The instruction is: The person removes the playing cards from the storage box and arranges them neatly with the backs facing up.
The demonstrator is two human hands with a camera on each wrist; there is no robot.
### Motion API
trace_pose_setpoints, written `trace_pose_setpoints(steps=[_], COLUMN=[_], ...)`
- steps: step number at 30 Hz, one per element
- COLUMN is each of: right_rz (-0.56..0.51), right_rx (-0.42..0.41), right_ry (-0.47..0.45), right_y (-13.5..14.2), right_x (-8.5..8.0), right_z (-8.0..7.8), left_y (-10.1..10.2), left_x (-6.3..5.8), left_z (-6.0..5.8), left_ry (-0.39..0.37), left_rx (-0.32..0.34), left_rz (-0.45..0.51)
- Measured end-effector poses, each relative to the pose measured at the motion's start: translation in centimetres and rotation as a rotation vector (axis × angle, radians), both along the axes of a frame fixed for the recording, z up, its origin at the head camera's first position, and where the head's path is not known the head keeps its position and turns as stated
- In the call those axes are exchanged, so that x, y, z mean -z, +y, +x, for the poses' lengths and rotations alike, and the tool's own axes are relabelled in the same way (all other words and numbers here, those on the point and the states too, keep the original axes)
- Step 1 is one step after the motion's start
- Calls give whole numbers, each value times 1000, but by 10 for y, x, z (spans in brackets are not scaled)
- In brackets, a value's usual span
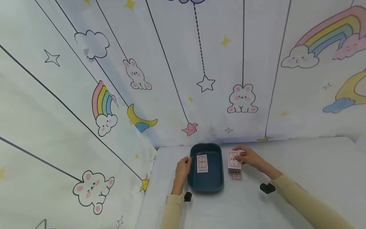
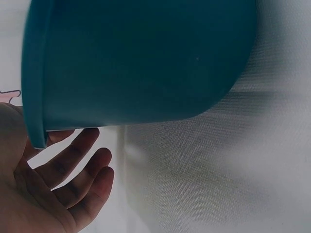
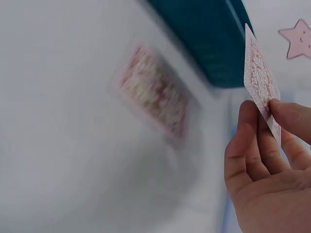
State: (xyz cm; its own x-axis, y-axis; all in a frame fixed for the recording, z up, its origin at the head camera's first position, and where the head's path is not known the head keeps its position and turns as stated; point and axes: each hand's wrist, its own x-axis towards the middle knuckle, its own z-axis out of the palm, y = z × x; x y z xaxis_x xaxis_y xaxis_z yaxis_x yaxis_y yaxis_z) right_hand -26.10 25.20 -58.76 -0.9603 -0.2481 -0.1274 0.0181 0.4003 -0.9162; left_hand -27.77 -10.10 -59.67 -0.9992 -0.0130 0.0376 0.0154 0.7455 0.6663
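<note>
Playing card (image 1: 233, 162), pale with a reddish patterned back, is held in the right hand (image 1: 249, 156), up off the worktop (image 1: 243, 210). The right thumb lies on one face and bent fingers on the other, so this hand is clamped on the card; the right wrist view shows it tilted steeply, seen from close to its edge.

Just below the right hand, on the person's side of the held card, a patterned card (image 1: 236, 175) lies on the worktop, partly covered from above in the head view. It is blurred in the right wrist view, and whether it is one card or several cannot be told.

Between the two hands stands a deep teal tray (image 1: 211, 181) with rounded corners. Inside it, nearer the left hand (image 1: 182, 167), lies another card (image 1: 202, 163), back up.

The left hand is at the tray's outer side, well apart from the right one. Its fingers are loosely bent beside the wall, just under the rim; the thumb is hidden, so whether it grips the rim cannot be told.

Pale yellow sleeves (image 1: 303, 200) cover both forearms. Beyond the hands rises a white backdrop (image 1: 214, 111) printed with bunnies, stars and rainbows.
</note>
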Motion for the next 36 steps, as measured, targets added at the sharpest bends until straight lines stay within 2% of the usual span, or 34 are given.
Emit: trace_pose_setpoints(steps=[7,11,16,24,32,36], right_rz=[38,60,94,177,307,388], right_rx=[30,47,41,13,48,50], right_ry=[-38,-64,-54,33,109,198], right_y=[17,25,35,42,36,32], right_x=[11,17,27,43,39,40], right_z=[11,16,21,30,38,38], left_y=[-1,-1,-1,0,1,0], left_x=[0,0,0,2,-1,-1], left_z=[-2,-1,-1,0,0,0], left_ry=[24,4,-12,-12,-9,10], left_rx=[-4,-9,-17,-14,-13,-4], left_rz=[13,15,13,18,25,34])
